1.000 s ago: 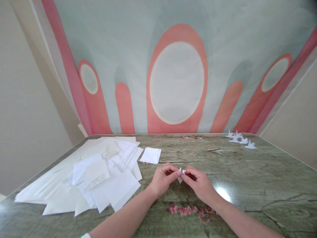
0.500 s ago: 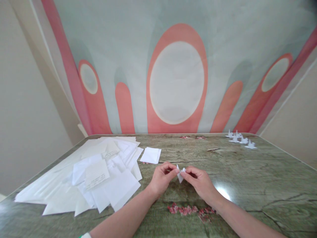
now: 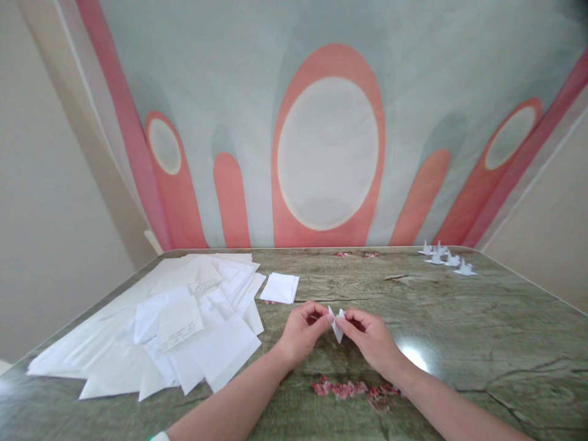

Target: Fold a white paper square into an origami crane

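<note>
A small white folded paper piece [image 3: 337, 331] with pointed tips is held between my two hands, in the middle of the view just above the table. My left hand [image 3: 301, 329] pinches its left side between thumb and index finger. On the other side, my right hand [image 3: 367, 334] pinches the paper the same way. One point sticks up between the fingers and another points down. The fingertips hide part of the folds. Several white folded paper cranes [image 3: 452, 260] stand at the far right of the table.
A large spread of loose white paper sheets [image 3: 114, 349] covers the table's left side, some with writing. Near my left hand lies a small stack of square white papers [image 3: 280, 288]. The wood-patterned table [image 3: 459, 318] ends at a printed backdrop [image 3: 257, 92].
The folded paper has shifted slightly, its lower point now a little further right and lower. Both hands keep their pinch in nearly the same place.
</note>
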The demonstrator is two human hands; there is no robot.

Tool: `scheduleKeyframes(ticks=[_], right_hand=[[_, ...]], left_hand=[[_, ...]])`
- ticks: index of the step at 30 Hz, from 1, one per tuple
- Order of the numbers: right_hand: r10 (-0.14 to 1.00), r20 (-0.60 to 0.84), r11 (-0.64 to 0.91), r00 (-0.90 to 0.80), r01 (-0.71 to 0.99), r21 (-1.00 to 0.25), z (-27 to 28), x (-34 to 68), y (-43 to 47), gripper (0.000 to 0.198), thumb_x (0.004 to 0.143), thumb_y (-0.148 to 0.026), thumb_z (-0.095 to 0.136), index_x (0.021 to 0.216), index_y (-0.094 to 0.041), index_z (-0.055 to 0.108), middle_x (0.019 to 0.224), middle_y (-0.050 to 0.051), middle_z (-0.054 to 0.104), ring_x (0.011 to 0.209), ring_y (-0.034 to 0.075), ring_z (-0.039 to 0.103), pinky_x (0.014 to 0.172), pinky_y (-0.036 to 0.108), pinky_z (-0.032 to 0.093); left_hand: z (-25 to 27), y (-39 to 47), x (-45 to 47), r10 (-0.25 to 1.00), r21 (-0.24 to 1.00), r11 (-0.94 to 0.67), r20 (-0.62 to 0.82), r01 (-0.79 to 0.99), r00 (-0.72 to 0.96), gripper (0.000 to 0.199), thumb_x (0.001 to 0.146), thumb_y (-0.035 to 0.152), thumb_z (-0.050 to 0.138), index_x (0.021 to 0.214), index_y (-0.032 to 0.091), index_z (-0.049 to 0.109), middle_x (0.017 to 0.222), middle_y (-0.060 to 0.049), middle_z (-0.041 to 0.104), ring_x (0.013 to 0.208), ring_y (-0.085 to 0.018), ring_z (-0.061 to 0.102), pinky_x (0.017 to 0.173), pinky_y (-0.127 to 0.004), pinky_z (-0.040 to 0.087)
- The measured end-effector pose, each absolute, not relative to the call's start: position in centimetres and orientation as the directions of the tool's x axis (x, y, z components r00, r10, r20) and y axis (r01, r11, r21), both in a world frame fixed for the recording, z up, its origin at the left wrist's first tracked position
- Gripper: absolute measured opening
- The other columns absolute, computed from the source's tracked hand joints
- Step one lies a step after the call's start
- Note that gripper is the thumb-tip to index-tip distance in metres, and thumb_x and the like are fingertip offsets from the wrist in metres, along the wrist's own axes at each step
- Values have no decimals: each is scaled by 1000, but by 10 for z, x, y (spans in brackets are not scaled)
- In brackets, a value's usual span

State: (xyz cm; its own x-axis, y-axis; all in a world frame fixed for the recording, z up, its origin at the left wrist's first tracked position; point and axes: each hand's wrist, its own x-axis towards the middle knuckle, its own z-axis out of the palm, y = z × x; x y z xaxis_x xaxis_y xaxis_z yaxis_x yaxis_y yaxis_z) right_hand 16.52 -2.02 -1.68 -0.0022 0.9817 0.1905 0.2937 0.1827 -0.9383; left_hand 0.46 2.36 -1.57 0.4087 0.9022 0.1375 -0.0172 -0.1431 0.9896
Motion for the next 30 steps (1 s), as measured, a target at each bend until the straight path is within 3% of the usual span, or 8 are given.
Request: scheduleKeyframes(ticks=[13, 19, 30], right_hand=[[983, 173, 185, -69, 292, -938, -17, 166, -20, 30, 82, -43, 49, 70, -17, 56, 62, -2, 51, 60, 13, 46, 56, 23, 37], [982, 175, 186, -65, 289, -939, -18, 168, -20, 29, 82, -42, 50, 69, -17, 55, 62, -2, 52, 60, 13, 47, 57, 24, 37], [981, 188, 196, -57, 295, -935, -19, 166, -20, 31, 82, -44, 49, 70, -17, 55, 62, -2, 52, 60, 13, 47, 57, 24, 37]], left_hand=[[-10, 18, 7, 875, 976, -202, 142, 82, 462, 29, 73, 41, 64, 80, 14, 57, 70, -1, 57, 64, -12, 51, 61, -22, 41], [-13, 18, 7, 875, 944, -268, 155, 192, 460, 30, 75, 43, 62, 70, 13, 58, 66, -1, 58, 62, -13, 51, 58, -22, 40], [-11, 22, 7, 871, 957, -237, 133, 168, 473, 31, 72, 42, 64, 64, 14, 55, 61, 0, 55, 58, -11, 47, 56, -22, 37]])
